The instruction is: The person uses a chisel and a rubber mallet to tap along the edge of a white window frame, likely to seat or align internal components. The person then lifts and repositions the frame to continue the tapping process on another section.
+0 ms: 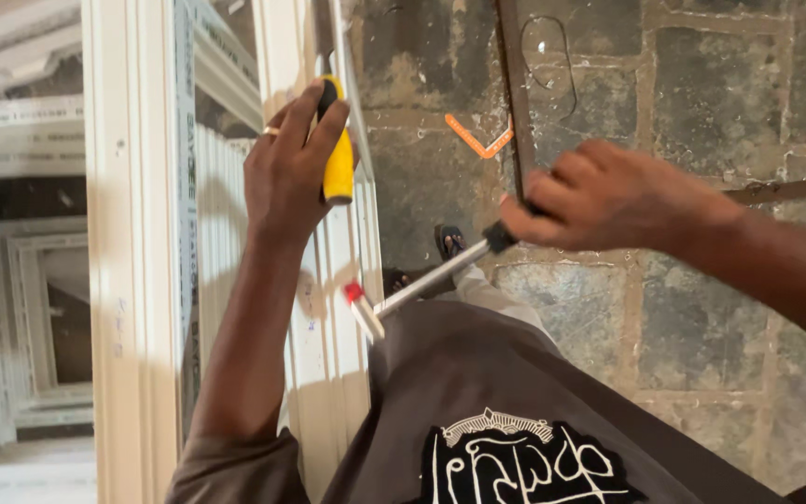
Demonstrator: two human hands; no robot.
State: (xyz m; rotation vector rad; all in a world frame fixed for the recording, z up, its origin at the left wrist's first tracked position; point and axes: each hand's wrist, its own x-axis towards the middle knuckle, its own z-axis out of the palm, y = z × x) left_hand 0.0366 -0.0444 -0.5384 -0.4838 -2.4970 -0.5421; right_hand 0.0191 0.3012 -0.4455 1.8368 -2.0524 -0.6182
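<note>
While my left hand [286, 168] is wrapped tight around the yellow-handled tool [338, 154], pressing its tip up against the white window frame [128, 280], my right hand [608, 196] has its grip clenched on the black handle of a small hammer [422, 280], whose red-tipped head sits low beside the frame's ribbed profile [328, 308]. From here I judge the main risk is a glancing swing: the hammer head hangs well below the yellow handle, so a strike has to travel upward close past my left wrist, and a miss could catch the knuckles or dent the soft white profile. I cannot see the tool's tip behind my fingers, so it could slip off its seat and gouge the frame.

No surface carries any of this; the frame stands upright and I work on it standing, my foot in a dark sandal [450, 241] on the stone-slab floor [701, 308]. An orange folded rule [479, 140] and a loop of wire [548, 56] lie on the slabs near a rusty metal bar [513, 93]. More white frames are stacked at the left [30, 308]
</note>
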